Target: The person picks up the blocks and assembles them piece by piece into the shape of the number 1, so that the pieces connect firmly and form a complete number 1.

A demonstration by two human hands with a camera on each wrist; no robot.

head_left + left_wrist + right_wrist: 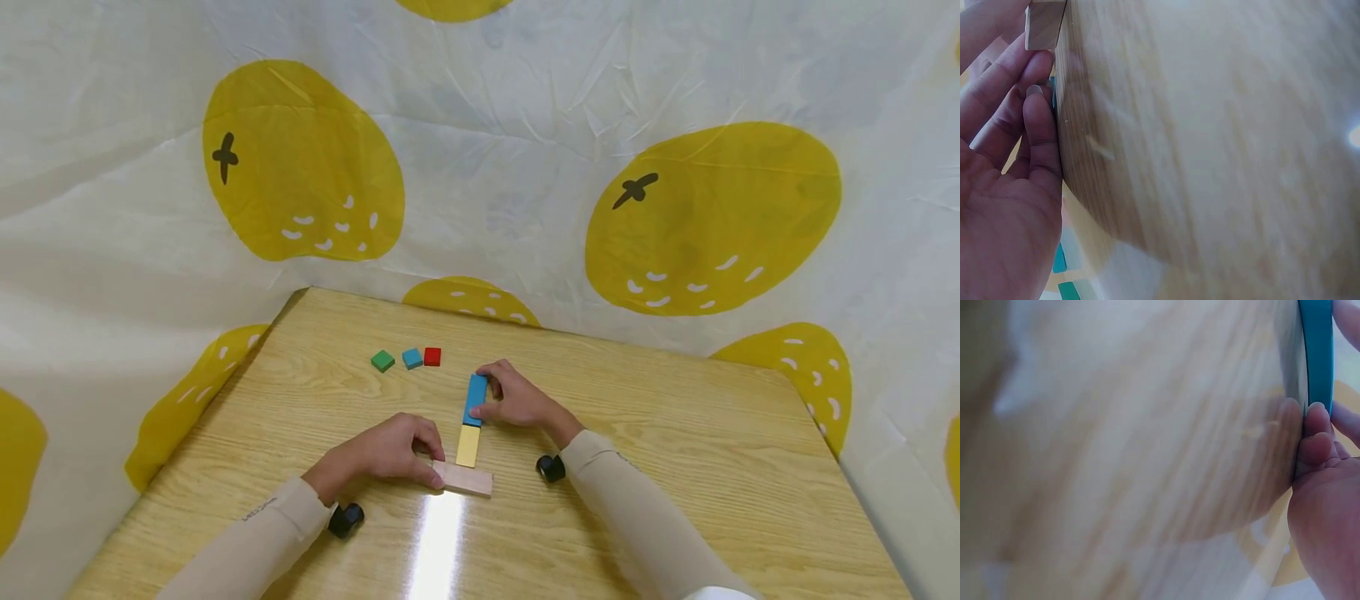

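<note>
— Where are our hands?
— Our left hand (390,454) pinches the plain block (465,480) lying crosswise on the surface (675,433); our right hand (517,398) pinches the blue bar (475,399), laid end to end with the yellow bar (468,446).
— And beyond?
— Three small cubes: green (382,361), blue (412,358), red (432,357).

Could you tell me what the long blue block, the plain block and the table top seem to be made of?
The blue block, gripped by the right hand, looks like painted wood: flat, opaque colour and crisp edges. The plain block, held by the left hand, looks like unpainted wood, pale with faint grain. The table top shows printed-looking grain and a bright glare streak, so probably glossy laminate or varnished wood.
</note>
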